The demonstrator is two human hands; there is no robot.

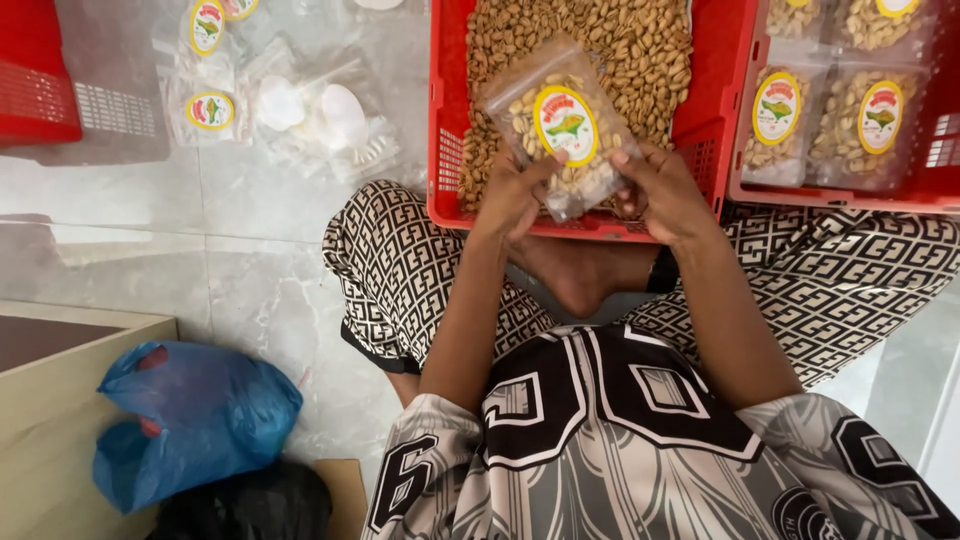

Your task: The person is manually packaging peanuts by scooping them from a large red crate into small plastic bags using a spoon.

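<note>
Centrally, both hands pinch one clear nut pouch (560, 128).
Left hand (510, 195) and right hand (665, 190) fingers grip its lower edge; likely light, soft, slippery film.

**Pale marble floor, cluttered corner**

The floor (250, 270) is glossy, light grey marble-look tile with thin grout lines, reflecting soft daylight. At lower left a beige wooden box edge (60, 400) meets a blue plastic bag (190, 415) and a black bag (250, 505). A red basket (35, 80) sits at upper left.

both hands, left hand (512, 195) and right hand (665, 192), grip a clear nut pouch (558, 125) over a red crate (712, 105) of nuts.
</note>
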